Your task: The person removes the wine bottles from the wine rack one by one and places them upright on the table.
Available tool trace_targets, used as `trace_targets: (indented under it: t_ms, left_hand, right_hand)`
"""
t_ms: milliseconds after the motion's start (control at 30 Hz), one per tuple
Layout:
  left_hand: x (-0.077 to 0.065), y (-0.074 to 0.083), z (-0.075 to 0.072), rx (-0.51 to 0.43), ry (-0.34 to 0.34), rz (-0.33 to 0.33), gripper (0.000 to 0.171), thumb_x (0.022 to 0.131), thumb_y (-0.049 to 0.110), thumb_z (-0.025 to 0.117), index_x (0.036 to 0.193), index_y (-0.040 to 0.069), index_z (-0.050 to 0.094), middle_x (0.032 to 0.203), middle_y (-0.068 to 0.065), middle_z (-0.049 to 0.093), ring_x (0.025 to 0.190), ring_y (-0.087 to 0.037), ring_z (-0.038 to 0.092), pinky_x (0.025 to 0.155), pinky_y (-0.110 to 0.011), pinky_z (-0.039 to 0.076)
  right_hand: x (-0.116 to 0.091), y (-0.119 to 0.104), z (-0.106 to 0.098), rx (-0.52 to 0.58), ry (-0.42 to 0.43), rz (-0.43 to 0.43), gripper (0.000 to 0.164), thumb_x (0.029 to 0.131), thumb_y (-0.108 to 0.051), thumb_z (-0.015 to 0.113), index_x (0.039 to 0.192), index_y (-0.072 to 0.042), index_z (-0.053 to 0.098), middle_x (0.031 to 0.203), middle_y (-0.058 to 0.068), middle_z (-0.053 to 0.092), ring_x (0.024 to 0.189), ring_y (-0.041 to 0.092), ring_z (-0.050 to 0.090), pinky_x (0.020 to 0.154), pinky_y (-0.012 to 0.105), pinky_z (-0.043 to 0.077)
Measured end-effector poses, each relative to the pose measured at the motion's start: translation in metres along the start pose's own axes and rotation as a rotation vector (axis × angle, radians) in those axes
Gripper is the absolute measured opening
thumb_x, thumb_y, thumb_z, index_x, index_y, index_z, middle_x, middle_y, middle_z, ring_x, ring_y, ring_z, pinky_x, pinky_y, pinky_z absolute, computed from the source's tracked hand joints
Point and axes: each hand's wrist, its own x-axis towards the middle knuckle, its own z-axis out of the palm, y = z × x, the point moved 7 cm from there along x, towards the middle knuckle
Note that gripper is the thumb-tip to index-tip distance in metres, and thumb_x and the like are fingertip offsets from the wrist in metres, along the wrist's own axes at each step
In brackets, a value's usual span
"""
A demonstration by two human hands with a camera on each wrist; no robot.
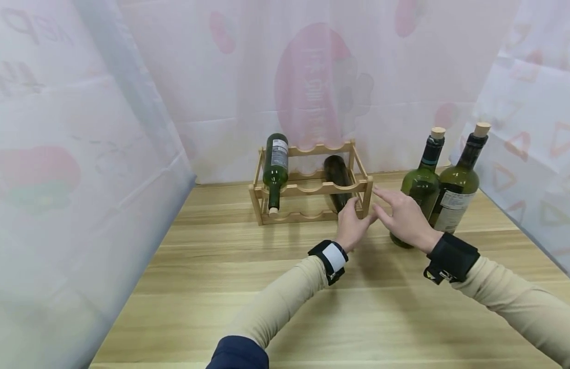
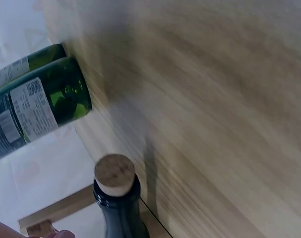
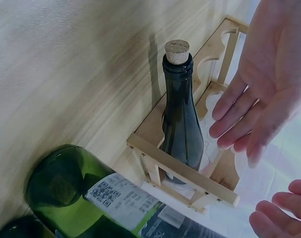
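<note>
A small wooden wine rack (image 1: 312, 190) stands at the back of the table. On its top tier at the left lies a green wine bottle (image 1: 279, 159), neck toward me. A dark wine bottle (image 3: 182, 124) with a cork lies in the lower tier at the right end. My left hand (image 1: 353, 225), fingers loosely extended, hovers by the rack's front right corner, near that bottle's neck. My right hand (image 1: 404, 218) is just right of the same corner, its fingers extended toward the left hand. Neither hand holds anything. The left hand hides the dark bottle's cork in the head view.
Two corked green bottles, one in front (image 1: 420, 187) and one behind it (image 1: 457, 189), stand upright to the right, close beside the right hand. Printed white curtains (image 1: 238, 77) hang behind the table and at both sides. The wooden tabletop (image 1: 211, 297) extends toward me.
</note>
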Motion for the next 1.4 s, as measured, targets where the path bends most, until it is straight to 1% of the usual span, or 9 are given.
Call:
trace_targets:
  t_ms: [267,400,433,600,633,667,767,1067,1400]
  left_hand:
    - [0.001,-0.015,-0.021,-0.038,0.003,-0.034,0.068,0.09,0.038,0.067,0.143,0.006,0.04,0.143,-0.017,0.05,0.131,-0.03,0.049,0.104,-0.044,0.046]
    - [0.0,-0.021,-0.03,-0.048,0.014,-0.035,0.07,0.09,0.038,0.067,0.144,0.003,0.039,0.144,-0.019,0.048,0.132,-0.032,0.048,0.104,-0.046,0.045]
    - [0.0,-0.022,-0.033,-0.04,0.016,-0.033,0.07,0.09,0.039,0.067,0.144,0.003,0.038,0.142,-0.019,0.05,0.127,-0.031,0.052,0.101,-0.045,0.047]
    - [0.0,-0.027,-0.041,-0.054,0.011,-0.035,0.071,0.091,0.039,0.066,0.145,0.003,0.037,0.144,-0.02,0.047,0.129,-0.033,0.05,0.103,-0.046,0.046]
    - [0.0,-0.028,-0.043,-0.056,0.011,-0.038,0.071,0.091,0.039,0.065,0.145,0.003,0.036,0.145,-0.02,0.046,0.13,-0.033,0.049,0.103,-0.046,0.045]
    - [-0.001,-0.029,-0.044,-0.062,0.009,-0.044,0.071,0.091,0.04,0.065,0.146,0.004,0.036,0.148,-0.019,0.042,0.135,-0.034,0.044,0.106,-0.047,0.043]
    - [-0.002,-0.031,-0.048,-0.06,0.006,-0.058,0.07,0.092,0.04,0.064,0.146,0.005,0.035,0.15,-0.017,0.041,0.136,-0.032,0.043,0.107,-0.046,0.043]
    - [-0.002,-0.034,-0.063,-0.047,0.046,-0.04,0.06,0.094,0.034,0.061,0.141,0.003,0.041,0.145,-0.02,0.046,0.133,-0.034,0.046,0.105,-0.046,0.044]
    - [-0.001,-0.035,-0.077,-0.045,0.066,-0.081,0.063,0.095,0.037,0.061,0.142,0.002,0.041,0.145,-0.02,0.046,0.133,-0.032,0.047,0.105,-0.044,0.046]
  right_hand:
    - [0.004,0.003,0.012,-0.004,-0.071,0.043,0.041,0.095,-0.01,0.059,0.132,0.006,0.053,0.133,0.029,0.054,0.12,0.044,0.053,0.096,0.059,0.045]
    - [0.005,0.008,0.017,-0.008,-0.095,0.06,0.041,0.095,-0.011,0.059,0.132,0.006,0.053,0.135,0.029,0.053,0.121,0.044,0.052,0.097,0.059,0.044]
    - [0.005,0.009,0.018,-0.011,-0.1,0.062,0.041,0.095,-0.011,0.059,0.132,0.006,0.053,0.135,0.03,0.053,0.121,0.044,0.052,0.097,0.059,0.044]
    - [0.005,0.012,0.025,-0.018,-0.114,0.059,0.041,0.095,-0.011,0.059,0.131,0.007,0.054,0.136,0.03,0.052,0.121,0.045,0.051,0.098,0.059,0.043]
    - [0.005,0.012,0.026,-0.019,-0.114,0.057,0.04,0.095,-0.011,0.059,0.131,0.007,0.054,0.136,0.03,0.052,0.121,0.045,0.051,0.098,0.059,0.043]
    - [0.005,0.013,0.027,-0.02,-0.115,0.055,0.04,0.095,-0.011,0.059,0.131,0.007,0.054,0.136,0.03,0.052,0.121,0.046,0.051,0.098,0.059,0.043]
    - [0.006,0.013,0.029,-0.023,-0.119,0.052,0.04,0.096,-0.011,0.058,0.131,0.007,0.054,0.136,0.03,0.051,0.122,0.046,0.051,0.099,0.059,0.042]
    - [0.01,0.009,0.032,-0.024,-0.12,0.048,0.041,0.095,-0.011,0.059,0.131,0.007,0.053,0.137,0.03,0.051,0.12,0.046,0.052,0.096,0.059,0.044]
    - [0.02,0.004,0.038,-0.019,-0.13,0.046,0.042,0.095,-0.013,0.059,0.132,0.005,0.053,0.137,0.029,0.051,0.124,0.047,0.049,0.101,0.06,0.042]
